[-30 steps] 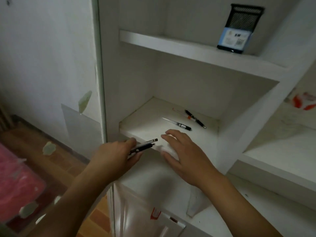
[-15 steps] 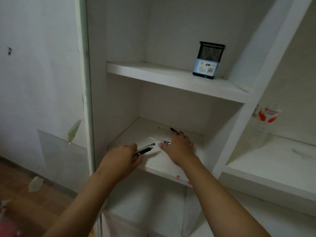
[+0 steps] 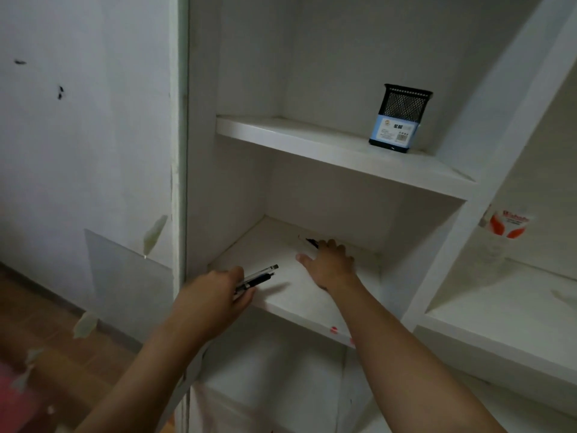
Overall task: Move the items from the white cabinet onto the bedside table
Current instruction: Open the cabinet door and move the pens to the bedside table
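The white cabinet [image 3: 343,157] has a lower shelf [image 3: 249,254] in its left column. My left hand [image 3: 212,298] is at that shelf's front edge, shut on two pens [image 3: 260,276] that point right. My right hand [image 3: 329,265] lies palm down deep on the same shelf, fingers spread. A black pen [image 3: 311,242] pokes out from under its fingertips, and anything else beneath the palm is hidden. A black mesh pen holder [image 3: 402,118] with a blue label stands on the shelf above.
A clear plastic cup [image 3: 499,235] with red print sits in the compartment to the right. A white wall [image 3: 84,135] is left of the cabinet. Wooden floor [image 3: 46,323] and something pink [image 3: 12,401] show at the lower left.
The view has tilted up and the cabinet looks farther off. My right hand has slid deeper along the shelf and now covers the silver pen. My left hand still holds its two pens.
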